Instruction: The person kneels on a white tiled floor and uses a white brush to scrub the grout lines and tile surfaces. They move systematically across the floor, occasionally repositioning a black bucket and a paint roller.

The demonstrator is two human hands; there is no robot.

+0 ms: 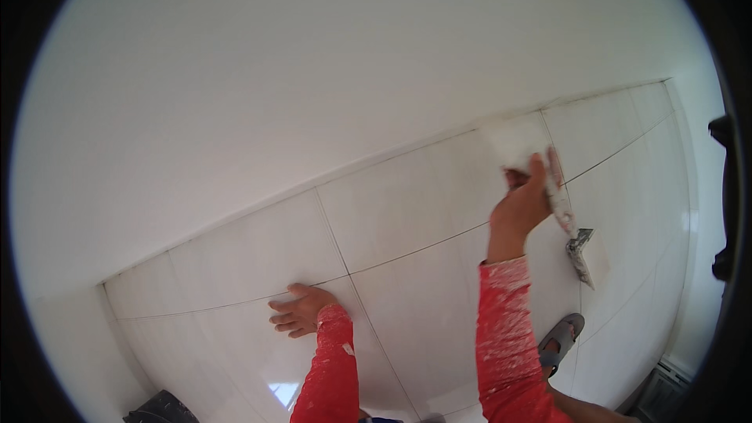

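My left hand [302, 310] rests with fingers spread on the pale tiled floor [411, 305], beside a grout joint. It holds nothing. My right hand [520, 208] is low by the foot of the white wall [329, 70], its fingers closed around the handle of a plaster-stained putty knife [565, 214]. The knife's wide, smeared blade points back towards me, to the right of the wrist. Past the right fingertips, a pale flat patch [514, 136] meets the wall's foot. It is blurred, so I cannot tell whether it is a second blade.
Right of my arm, a foot in a grey sandal [561, 343] stands on the tiles. A black, splattered object [161, 408] sits at the lower left. At the lower right there is a dark object with a pale frame [661, 390]. White walls close both sides.
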